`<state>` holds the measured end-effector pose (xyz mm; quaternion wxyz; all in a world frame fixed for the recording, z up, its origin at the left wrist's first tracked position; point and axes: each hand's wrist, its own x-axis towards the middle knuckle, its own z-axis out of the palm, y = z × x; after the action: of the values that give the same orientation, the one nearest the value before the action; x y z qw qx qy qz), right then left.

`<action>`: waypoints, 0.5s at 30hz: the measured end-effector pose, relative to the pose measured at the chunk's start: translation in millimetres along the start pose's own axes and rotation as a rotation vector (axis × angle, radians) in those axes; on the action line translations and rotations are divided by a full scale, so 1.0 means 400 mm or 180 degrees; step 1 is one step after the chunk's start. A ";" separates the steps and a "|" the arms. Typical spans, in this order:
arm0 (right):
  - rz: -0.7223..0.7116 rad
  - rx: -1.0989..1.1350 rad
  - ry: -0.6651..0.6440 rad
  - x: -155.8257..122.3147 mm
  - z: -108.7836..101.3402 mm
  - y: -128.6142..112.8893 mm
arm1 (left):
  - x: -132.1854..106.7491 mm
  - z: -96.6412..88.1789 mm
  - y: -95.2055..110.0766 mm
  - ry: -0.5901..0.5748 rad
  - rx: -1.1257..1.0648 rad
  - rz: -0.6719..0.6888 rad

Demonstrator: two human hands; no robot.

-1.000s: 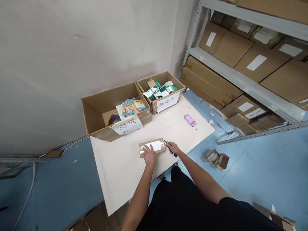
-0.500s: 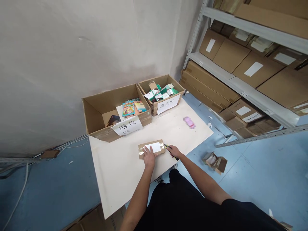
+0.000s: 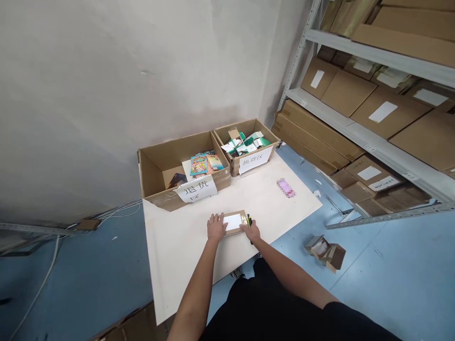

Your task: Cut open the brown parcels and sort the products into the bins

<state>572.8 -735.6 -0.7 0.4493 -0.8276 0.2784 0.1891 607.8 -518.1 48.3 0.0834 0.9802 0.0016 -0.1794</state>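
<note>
A small flat cardboard parcel [image 3: 234, 221] with a white label lies near the front edge of the white table [image 3: 185, 255]. My left hand [image 3: 215, 227] rests flat on the parcel's left end, fingers spread. My right hand [image 3: 251, 230] is at the parcel's right end, closed around a black and yellow utility knife [image 3: 249, 221] whose tip points along the parcel's right edge.
Two open cardboard boxes stand at the table's back: a large one [image 3: 156, 163] with books and a smaller one [image 3: 266, 137] with green and white packs. A pink object [image 3: 286, 188] lies on the table to the right. Metal shelving [image 3: 373, 142] with cartons is right; an opened box [image 3: 325, 248] lies on the floor.
My left hand slid from the parcel's middle to its left end. My right hand with the knife moved in against the parcel's right end. The view shifted slightly.
</note>
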 end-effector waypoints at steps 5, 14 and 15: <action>0.0050 -0.0164 0.0419 0.092 -0.033 -0.100 | -0.080 0.070 0.092 -0.0243 -0.0101 -0.0259; -0.0193 0.0797 -0.0288 0.149 -0.129 -0.048 | -0.136 0.167 0.203 -0.0237 -0.0540 0.0620; -0.0246 0.0861 -0.0429 0.137 -0.131 -0.039 | -0.138 0.169 0.178 -0.0300 -0.0586 0.0634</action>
<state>628.2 -789.1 5.8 0.5812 -0.7551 0.2385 0.1875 534.7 -598.0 17.2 0.1903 0.9542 -0.0832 -0.2152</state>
